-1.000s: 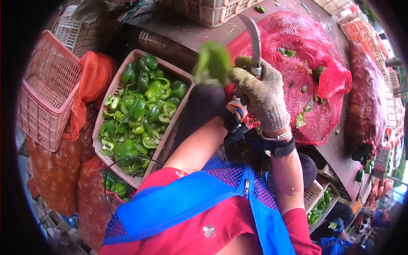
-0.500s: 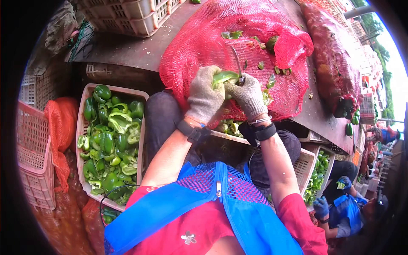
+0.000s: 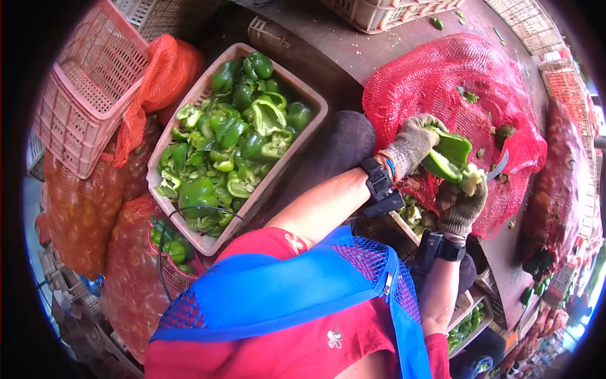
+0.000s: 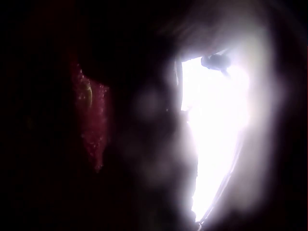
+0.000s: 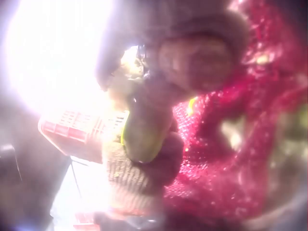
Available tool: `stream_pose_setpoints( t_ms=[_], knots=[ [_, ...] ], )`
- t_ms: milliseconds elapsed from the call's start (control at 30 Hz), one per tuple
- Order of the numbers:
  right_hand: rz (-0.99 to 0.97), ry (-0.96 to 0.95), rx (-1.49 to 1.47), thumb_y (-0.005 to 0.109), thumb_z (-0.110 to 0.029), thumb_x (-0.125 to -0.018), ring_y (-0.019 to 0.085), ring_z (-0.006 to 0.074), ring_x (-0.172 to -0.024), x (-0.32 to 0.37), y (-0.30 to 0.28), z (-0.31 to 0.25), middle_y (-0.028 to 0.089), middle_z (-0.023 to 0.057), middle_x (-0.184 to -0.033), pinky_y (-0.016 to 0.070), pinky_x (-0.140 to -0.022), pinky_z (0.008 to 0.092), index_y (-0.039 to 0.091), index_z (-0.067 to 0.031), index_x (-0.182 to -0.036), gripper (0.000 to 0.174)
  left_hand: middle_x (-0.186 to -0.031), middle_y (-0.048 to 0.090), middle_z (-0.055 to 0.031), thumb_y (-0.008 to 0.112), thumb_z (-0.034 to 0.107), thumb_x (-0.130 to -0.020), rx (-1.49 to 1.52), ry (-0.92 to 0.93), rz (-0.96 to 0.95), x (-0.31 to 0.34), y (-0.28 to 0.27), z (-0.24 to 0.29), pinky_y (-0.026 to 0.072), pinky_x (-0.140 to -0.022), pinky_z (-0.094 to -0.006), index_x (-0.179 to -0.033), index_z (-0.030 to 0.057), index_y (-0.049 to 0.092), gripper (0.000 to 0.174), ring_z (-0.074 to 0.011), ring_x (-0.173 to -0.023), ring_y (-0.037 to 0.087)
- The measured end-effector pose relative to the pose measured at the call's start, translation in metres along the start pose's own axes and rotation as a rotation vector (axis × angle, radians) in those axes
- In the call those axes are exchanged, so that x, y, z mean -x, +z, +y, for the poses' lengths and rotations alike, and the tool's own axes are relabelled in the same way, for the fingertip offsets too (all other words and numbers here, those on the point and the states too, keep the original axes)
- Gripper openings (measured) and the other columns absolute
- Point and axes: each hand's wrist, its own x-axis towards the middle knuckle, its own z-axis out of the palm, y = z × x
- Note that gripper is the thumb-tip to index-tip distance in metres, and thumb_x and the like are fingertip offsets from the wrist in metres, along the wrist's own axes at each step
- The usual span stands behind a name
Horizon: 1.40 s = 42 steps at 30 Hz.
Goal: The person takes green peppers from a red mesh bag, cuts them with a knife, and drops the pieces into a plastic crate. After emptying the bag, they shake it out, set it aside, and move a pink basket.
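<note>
A cut-open green pepper [image 3: 449, 153], its hollow inside partly showing, is held up between two gloved hands, over the near edge of a red mesh sack [image 3: 420, 82]. The left hand [image 3: 410, 145] has its grip on it, fingers curled at the pepper's far left side, so the pepper lies to the right of that grip. Its long axis seems to slant from the left fingertips down toward the right hand [image 3: 463, 205], though the opened shape makes this hard to judge. The right hand sits just beside the pepper's lower end, nearer the body; whether it touches cannot be told. That hand is closed on a curved knife [image 3: 499, 166], whose blade points outward to the right, away from the pepper. A pale lump [image 3: 473, 179], probably seed core, shows at its fingers. Beneath the sack is a brown worktop [image 3: 341, 47]; to the left, by the person's knee, stands a crate [image 3: 319, 108] of cut peppers.
</note>
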Motion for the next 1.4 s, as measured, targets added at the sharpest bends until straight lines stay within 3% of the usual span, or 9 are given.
stream_pose_setpoints(
  t_ms=[100, 267, 500, 667, 700, 800, 900, 1000, 1400],
  knots=[
    [0.18, -0.176, 0.581, 0.067, -0.028, -0.088, 0.046, 0.0062, -0.045, -0.001, 0.012, -0.01, 0.054, -0.0022, -0.061, 0.0347, -0.04, 0.0199, 0.061, -0.0098, -0.086, 0.019, -0.09, 0.066, -0.009, 0.049, -0.007, -0.079, 0.303, 0.138, 0.004, 0.009, -0.015, 0.041, 0.0576, -0.069, -0.0345, -0.095, 0.0048, 0.063, 0.024, -0.0188, -0.074, 0.065],
    [-0.068, -0.19, 1.043, 0.072, -0.015, -0.084, 0.057, 0.006, -0.063, 0.018, 0.001, -0.006, 0.064, -0.0004, -0.076, 0.0448, -0.055, 0.0217, 0.066, -0.002, -0.094, 0.017, -0.097, 0.067, -0.0092, 0.047, -0.007, -0.077, -0.792, 0.769, 0.394, 0.11, -0.114, 0.17, 0.0507, -0.084, -0.0286, -0.103, -0.0006, 0.065, 0.032, -0.0173, -0.089, 0.063],
    [0.223, -0.57, 1.435, 0.082, -0.029, -0.068, 0.056, 0.0235, -0.062, 0.003, -0.032, -0.03, 0.058, 0.0079, -0.068, 0.0478, -0.063, 0.035, 0.062, -0.0062, -0.088, 0.036, -0.133, 0.049, -0.0209, 0.067, 0.001, -0.075, -1.785, 0.342, 0.536, 0.193, -0.276, 0.169, 0.0399, -0.105, -0.0391, -0.134, 0.0005, 0.046, 0.062, -0.0352, -0.124, 0.048],
    [0.494, -1.3, 1.712, 0.085, -0.028, -0.067, 0.059, 0.0376, -0.107, -0.054, -0.053, -0.098, 0.055, 0.0249, -0.124, 0.0515, -0.088, 0.0407, 0.044, 0.0044, -0.133, 0.083, -0.118, 0.06, -0.015, 0.062, -0.005, -0.079, -1.336, 0.611, 0.063, 0.083, -0.132, 0.157, 0.0477, -0.094, -0.0325, -0.121, -0.0017, 0.057, 0.043, -0.0258, -0.109, 0.06],
    [0.5, -1.223, 1.798, 0.085, -0.031, -0.066, 0.042, 0.0448, -0.127, -0.065, -0.055, -0.114, 0.042, 0.0313, -0.136, 0.0499, -0.095, 0.0412, 0.027, 0.0047, -0.143, 0.102, -0.114, 0.062, -0.0161, 0.064, -0.003, -0.077, -1.318, 0.576, -0.02, 0.065, -0.081, 0.151, 0.0494, -0.091, -0.0326, -0.118, -0.0009, 0.059, 0.041, -0.0277, -0.104, 0.063],
    [0.71, -0.908, 1.555, 0.076, -0.018, -0.074, 0.063, 0.0393, -0.095, -0.095, -0.052, -0.161, 0.063, 0.0272, -0.104, 0.053, -0.078, 0.0403, 0.045, 0.0039, -0.134, 0.071, -0.106, 0.065, -0.0162, 0.065, 0.005, -0.077, -1.43, 0.78, -0.486, 0.001, 0.032, 0.119, 0.0506, -0.086, -0.0323, -0.113, -0.0009, 0.061, 0.036, -0.0259, -0.096, 0.064],
    [0.826, -0.939, 1.34, 0.062, -0.007, -0.077, 0.061, 0.0312, -0.055, -0.131, -0.101, -0.21, 0.062, 0.0156, -0.059, 0.0491, -0.058, 0.0378, 0.064, 0.0001, -0.071, 0.01, -0.104, 0.065, -0.0187, 0.065, 0.018, -0.078, -1.454, 0.625, -0.694, -0.058, 0.113, 0.066, 0.0501, -0.085, -0.0358, -0.113, 0.0008, 0.062, 0.039, -0.0293, -0.094, 0.064],
    [0.686, -0.754, 0.52, 0.064, -0.009, -0.082, 0.051, 0.0145, -0.04, -0.117, -0.114, -0.245, 0.055, 0.0053, -0.056, 0.0386, -0.036, 0.0298, 0.057, -0.006, -0.079, 0.009, -0.105, 0.064, -0.0191, 0.062, 0.017, -0.079, -1.565, 0.681, -0.614, -0.112, 0.16, 0.009, 0.0479, -0.09, -0.0432, -0.119, 0.0087, 0.061, 0.042, -0.0356, -0.102, 0.06],
    [0.683, -0.564, 0.552, 0.064, -0.005, -0.082, 0.053, 0.0135, -0.043, -0.096, -0.173, -0.251, 0.056, 0.0031, -0.057, 0.0386, -0.038, 0.0284, 0.06, -0.0057, -0.086, 0.005, -0.123, 0.052, -0.0183, 0.076, 0.014, -0.062, -1.626, 0.58, -0.647, -0.178, 0.222, -0.057, 0.0467, -0.097, -0.0434, -0.122, 0.0151, 0.055, 0.064, -0.0394, -0.113, 0.054]
  ],
)
